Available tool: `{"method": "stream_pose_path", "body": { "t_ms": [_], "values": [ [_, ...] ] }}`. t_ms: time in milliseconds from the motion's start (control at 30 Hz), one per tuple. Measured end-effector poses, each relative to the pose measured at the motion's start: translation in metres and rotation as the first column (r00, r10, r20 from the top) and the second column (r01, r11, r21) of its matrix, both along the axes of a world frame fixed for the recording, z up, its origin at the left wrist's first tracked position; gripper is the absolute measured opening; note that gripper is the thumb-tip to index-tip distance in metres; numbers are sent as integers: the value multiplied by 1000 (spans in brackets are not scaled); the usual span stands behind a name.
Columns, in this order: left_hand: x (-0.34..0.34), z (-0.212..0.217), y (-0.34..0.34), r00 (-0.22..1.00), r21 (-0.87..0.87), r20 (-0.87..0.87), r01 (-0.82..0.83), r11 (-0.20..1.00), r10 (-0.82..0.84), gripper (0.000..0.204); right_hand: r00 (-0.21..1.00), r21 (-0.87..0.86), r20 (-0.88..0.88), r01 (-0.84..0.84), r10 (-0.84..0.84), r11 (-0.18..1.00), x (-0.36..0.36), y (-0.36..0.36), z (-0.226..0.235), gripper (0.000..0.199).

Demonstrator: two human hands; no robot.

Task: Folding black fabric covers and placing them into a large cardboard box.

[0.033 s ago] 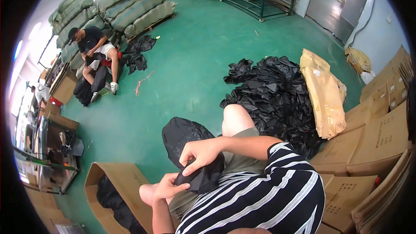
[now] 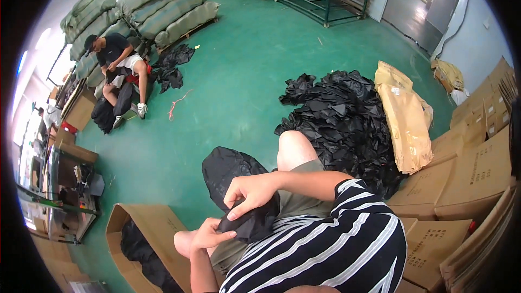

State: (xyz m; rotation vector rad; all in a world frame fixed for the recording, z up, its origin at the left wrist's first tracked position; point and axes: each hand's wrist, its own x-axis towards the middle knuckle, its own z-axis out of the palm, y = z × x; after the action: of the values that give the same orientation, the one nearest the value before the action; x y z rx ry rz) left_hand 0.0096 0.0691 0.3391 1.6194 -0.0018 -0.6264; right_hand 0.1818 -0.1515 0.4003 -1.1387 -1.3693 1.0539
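Note:
Across my lap lies a black fabric piece, thin, wrinkled and rounded at its far end; its exact kind I cannot make out. My right hand is closed on the near part of it from above, thumb and fingers pinching a fold. Lower and to the left, my left hand grips the near edge of the same fabric, its thumb on top. The fingertips of both hands are partly hidden by the folds.
To the right lies a heap of similar black fabric, beside a tan paper sack. An open carton with black fabric inside stands at lower left. Flat cartons line the right. A seated co-worker handles dark fabric near stacked green bales.

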Motion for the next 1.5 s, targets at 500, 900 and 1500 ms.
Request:
{"method": "stream_pose_path", "body": {
  "t_ms": [500, 900, 1500],
  "values": [
    [-94, -136, 83, 965, -751, 143, -38, 659, 219, 63, 870, -144, 113, -465, 481, 874, 58, 23, -40, 31],
    [35, -18, -33, 988, -985, -78, -97, 143, 133, 86, 693, -112, -720, -134, 12, 985, 77, 29, -54, 31],
    [7, 2, -39, 999, -993, 9, 13, -121, 32, 114, 862, -169, -475, 108, -177, 980, 127, 5, -84, 28]
  ]
}}
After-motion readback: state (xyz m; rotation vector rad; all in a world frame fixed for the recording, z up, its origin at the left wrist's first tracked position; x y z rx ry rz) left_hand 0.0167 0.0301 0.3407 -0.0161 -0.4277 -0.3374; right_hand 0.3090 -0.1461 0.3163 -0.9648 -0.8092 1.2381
